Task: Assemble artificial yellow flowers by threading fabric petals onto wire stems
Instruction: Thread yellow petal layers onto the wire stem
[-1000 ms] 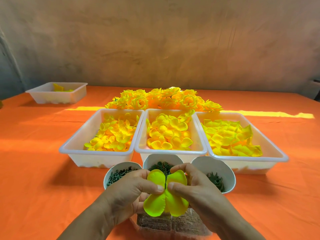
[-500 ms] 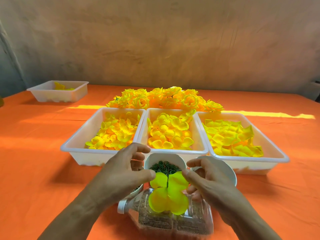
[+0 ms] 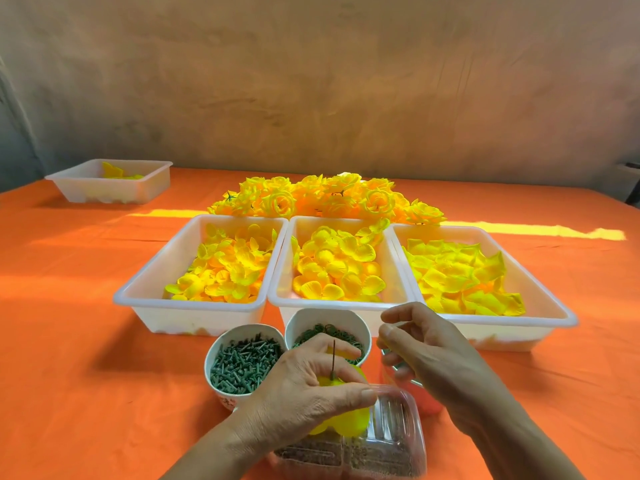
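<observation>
My left hand [image 3: 308, 389] grips a yellow fabric petal piece [image 3: 349, 422], its fingers curled over the top of it. A thin dark wire stem [image 3: 333, 360] sticks up between those fingers, through the petal. Petal and wire sit on a clear plastic bottle [image 3: 391, 445] that lies on its side with brown grains inside. My right hand [image 3: 429, 358] hovers just right of the wire, fingers loosely bent, thumb and forefinger apart, with nothing visible in it.
Three white trays of loose yellow petals, left [image 3: 194, 305], middle [image 3: 341, 304] and right [image 3: 519, 320], stand behind the hands. Finished yellow flowers [image 3: 325, 199] are piled behind them. Two bowls [image 3: 242, 328] [image 3: 325, 311] hold green parts. A further tray [image 3: 114, 192] stands far left.
Both hands held the petal spread open a second ago. Now the right hand has let go and lifted right, while the left hand closes over the petal on the wire.
</observation>
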A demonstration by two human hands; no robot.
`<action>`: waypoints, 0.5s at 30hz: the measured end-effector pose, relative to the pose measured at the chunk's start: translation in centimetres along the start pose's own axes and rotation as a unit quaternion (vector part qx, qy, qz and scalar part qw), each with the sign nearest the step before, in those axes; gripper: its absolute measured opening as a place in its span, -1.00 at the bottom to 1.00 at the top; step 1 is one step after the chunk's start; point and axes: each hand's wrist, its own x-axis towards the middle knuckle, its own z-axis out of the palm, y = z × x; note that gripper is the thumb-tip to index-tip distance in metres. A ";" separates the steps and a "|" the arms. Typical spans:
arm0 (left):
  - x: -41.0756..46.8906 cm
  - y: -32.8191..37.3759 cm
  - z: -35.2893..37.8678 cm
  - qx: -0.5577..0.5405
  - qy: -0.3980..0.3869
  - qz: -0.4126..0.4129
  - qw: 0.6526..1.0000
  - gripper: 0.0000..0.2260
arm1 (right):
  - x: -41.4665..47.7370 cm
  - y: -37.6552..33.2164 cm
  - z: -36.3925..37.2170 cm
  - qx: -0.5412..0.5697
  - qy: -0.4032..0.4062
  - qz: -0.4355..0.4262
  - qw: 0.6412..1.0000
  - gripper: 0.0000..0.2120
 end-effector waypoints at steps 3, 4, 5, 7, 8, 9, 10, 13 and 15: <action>0.1 -0.5 0.3 0.000 0.006 0.005 1.000 -0.76 | 0.7 0.0 0.0 -0.005 0.001 -0.004 1.000 -0.92; 0.1 -0.6 0.4 0.006 0.008 0.012 1.000 -0.78 | 1.1 0.0 -0.1 -0.015 0.000 -0.009 1.000 -0.94; 0.1 -0.7 0.5 0.013 0.010 0.017 1.000 -0.79 | 1.5 -0.1 -0.1 -0.022 -0.001 -0.015 1.000 -0.96; 0.2 -0.9 0.6 0.021 0.017 0.018 0.999 -0.80 | 2.6 -0.3 -0.1 -0.038 0.002 -0.020 0.999 -0.97; 0.2 -1.0 0.7 0.025 0.020 0.019 0.999 -0.82 | 3.4 -0.4 -0.1 -0.054 0.007 -0.024 0.998 -0.97; 0.3 -1.1 0.8 0.028 0.024 0.021 0.999 -0.84 | 4.2 -0.5 -0.2 -0.073 0.014 -0.028 0.997 -0.96; 0.2 -1.0 0.9 0.029 0.023 0.020 0.999 -0.87 | 5.2 -0.7 -0.2 -0.091 0.021 -0.033 0.995 -0.95; 0.1 -0.7 1.0 0.035 0.020 0.024 0.999 -0.98 | 8.9 -1.3 -0.3 -0.124 0.038 -0.027 0.991 -0.95; 0.0 -0.5 1.0 0.049 0.026 0.032 0.998 -0.98 | 11.9 -1.3 -0.3 -0.152 0.047 -0.022 0.987 -0.97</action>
